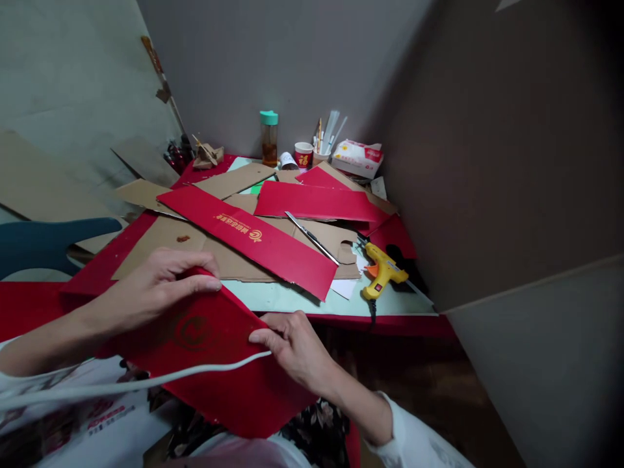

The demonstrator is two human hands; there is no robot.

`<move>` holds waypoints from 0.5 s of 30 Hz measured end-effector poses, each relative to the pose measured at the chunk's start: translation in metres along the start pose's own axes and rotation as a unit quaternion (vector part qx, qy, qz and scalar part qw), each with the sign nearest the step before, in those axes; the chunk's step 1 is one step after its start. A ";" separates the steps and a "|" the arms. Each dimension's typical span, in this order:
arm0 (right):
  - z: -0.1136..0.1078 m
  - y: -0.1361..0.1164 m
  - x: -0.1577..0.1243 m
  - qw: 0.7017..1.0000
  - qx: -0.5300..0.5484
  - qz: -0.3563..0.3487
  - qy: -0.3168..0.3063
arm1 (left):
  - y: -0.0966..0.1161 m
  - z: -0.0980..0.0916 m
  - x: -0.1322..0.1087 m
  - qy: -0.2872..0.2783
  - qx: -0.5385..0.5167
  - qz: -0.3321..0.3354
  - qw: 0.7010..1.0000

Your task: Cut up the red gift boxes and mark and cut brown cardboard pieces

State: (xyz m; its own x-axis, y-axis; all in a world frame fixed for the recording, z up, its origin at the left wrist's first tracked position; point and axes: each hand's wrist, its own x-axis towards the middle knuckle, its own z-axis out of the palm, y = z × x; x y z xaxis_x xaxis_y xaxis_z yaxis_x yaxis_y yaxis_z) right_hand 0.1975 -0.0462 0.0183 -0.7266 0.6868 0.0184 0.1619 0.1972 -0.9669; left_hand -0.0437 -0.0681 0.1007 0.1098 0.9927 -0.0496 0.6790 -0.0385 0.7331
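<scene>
Thumb and curled fingers of the left hand [158, 283] pinch the upper edge of a broad, flat red cardboard sheet with a faint round printed emblem [238, 396], the thumb lying along the near face and the fingers folded over behind. Farther along the same edge, lower and to the right, the right hand [295, 348] pinches it too, thumb in front, the other fingers bent at the back. Neither grip is spread; each closes down to the thickness of the board. The sheet hangs tilted above the person's lap, just in front of the table [390, 323], its lower corner pointing downward. A thin white cable [195, 372] crosses before the sheet and reaches the right hand's thumb side; whether the hand touches it cannot be told.

On the table, beyond the hands, a long red cardboard strip with gold lettering [292, 260] lies slantwise over plain brown cardboard pieces [151, 250]. A slim silver-and-black utility knife [312, 238] rests with its near end at the strip's edge. To the right sits a yellow glue gun with an orange trigger [385, 273]. Farther back stand a clear bottle with a teal lid [269, 140] and a red paper cup [303, 157].
</scene>
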 end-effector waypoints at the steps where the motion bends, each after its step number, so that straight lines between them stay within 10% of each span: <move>1: 0.000 0.002 0.000 1.000 -0.002 0.000 -0.001 | -0.001 0.001 0.001 -0.008 -0.004 -0.009 1.000; 9: -0.039 -0.020 -0.002 0.987 -0.009 0.056 -0.150 | 0.009 -0.022 0.001 -0.001 0.019 -0.003 1.000; 15: -0.015 -0.012 -0.017 0.998 -0.041 0.027 -0.042 | 0.020 -0.022 -0.009 0.045 0.050 -0.020 0.998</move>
State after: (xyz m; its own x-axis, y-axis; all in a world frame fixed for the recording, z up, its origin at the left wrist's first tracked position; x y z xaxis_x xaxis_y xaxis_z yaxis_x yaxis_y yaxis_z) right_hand 0.2183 -0.0494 0.0333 -0.7681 0.6377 -0.0581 0.2545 0.2208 -0.9415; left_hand -0.0470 -0.0753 0.1302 0.0183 0.9997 -0.0133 0.7509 -0.0050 0.6604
